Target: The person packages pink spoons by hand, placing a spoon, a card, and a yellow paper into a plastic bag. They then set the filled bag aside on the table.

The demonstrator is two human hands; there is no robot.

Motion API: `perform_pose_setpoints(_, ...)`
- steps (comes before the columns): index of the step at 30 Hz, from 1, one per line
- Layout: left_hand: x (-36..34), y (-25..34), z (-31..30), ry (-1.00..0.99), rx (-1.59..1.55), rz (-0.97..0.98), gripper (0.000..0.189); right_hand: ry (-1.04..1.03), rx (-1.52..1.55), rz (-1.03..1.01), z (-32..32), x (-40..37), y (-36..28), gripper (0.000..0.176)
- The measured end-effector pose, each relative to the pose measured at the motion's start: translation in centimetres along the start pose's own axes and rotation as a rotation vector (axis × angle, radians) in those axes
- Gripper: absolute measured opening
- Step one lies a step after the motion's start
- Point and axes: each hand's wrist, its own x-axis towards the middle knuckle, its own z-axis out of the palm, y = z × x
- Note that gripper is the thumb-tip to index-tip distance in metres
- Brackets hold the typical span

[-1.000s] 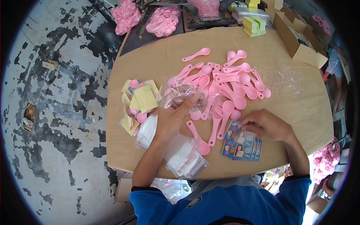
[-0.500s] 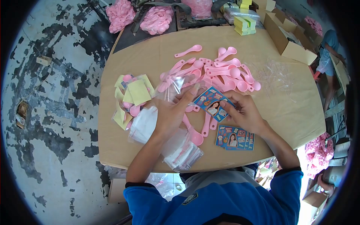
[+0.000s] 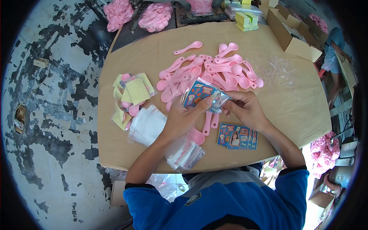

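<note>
A blue printed card (image 3: 196,94) sits inside a clear plastic bag (image 3: 220,100) held up over the table. My left hand (image 3: 184,117) grips the card and bag, thumb across the front. At the bag's right end, the fingers of my right hand (image 3: 245,109) are pinched on its edge. Pink plastic spoons (image 3: 226,69) lie heaped just beyond both hands. Below my right hand rests a fanned stack of the same blue cards (image 3: 237,137). Near my left forearm lie piles of clear plastic bags (image 3: 147,124), partly hidden by the arm.
Packed spoons with yellow cards (image 3: 134,94) form a pile at the left. Thin clear plastic strips (image 3: 278,73) lie at the right. Yellow card bundles (image 3: 246,21) and an open cardboard box (image 3: 295,40) stand at the back. Another person (image 3: 335,50) is at the far right.
The blue card has gone from my right hand's hold into the clear bag. Both hands now hold the bagged card, and my left thumb has come down over it.
</note>
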Motion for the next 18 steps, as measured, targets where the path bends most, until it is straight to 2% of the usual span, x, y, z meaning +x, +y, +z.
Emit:
perform_pose_setpoints(3, -0.2, -0.7, 0.3, -0.035, -0.002, 0.005, 0.034, -0.034, -0.014, 0.033, -0.3, 0.1, 0.2, 0.025)
perform_pose_setpoints(5, -0.4, -0.5, 0.6, -0.087, 0.009, 0.057, 0.037, -0.057, 0.010, -0.024, -0.5, 0.0, 0.9, 0.023)
perform_pose_setpoints(8, -0.3, 0.8, 0.6, 0.003, -0.414, -0.025, 0.042, -0.040, 0.056, -0.067, -0.3, 0.2, 0.7, 0.017)
perform_pose_setpoints(11, 0.0, 0.9, -0.7, -0.232, -0.318, 0.121, 0.046, 0.012, 0.122, -0.022, 1.2, 0.1, -1.2, 0.009)
perform_pose_setpoints(12, 0.0, 0.9, -0.3, -0.194, -0.356, 0.072, 0.043, 0.006, 0.130, 0.017, 1.3, 0.0, -1.4, 0.010)
perform_pose_setpoints(14, -0.3, -0.4, -0.8, -0.295, -0.100, 0.019, 0.043, -0.031, 0.130, 0.103, 1.1, -0.1, -1.5, 0.012)
perform_pose_setpoints(15, -0.6, -0.3, -0.4, -0.288, -0.081, 0.034, 0.043, -0.063, 0.121, 0.146, 0.8, -0.2, -1.5, 0.014)
perform_pose_setpoints(18, -1.1, -0.1, 0.2, -0.236, -0.002, 0.117, 0.043, -0.058, 0.008, 0.043, 0.7, -0.1, 0.5, 0.019)
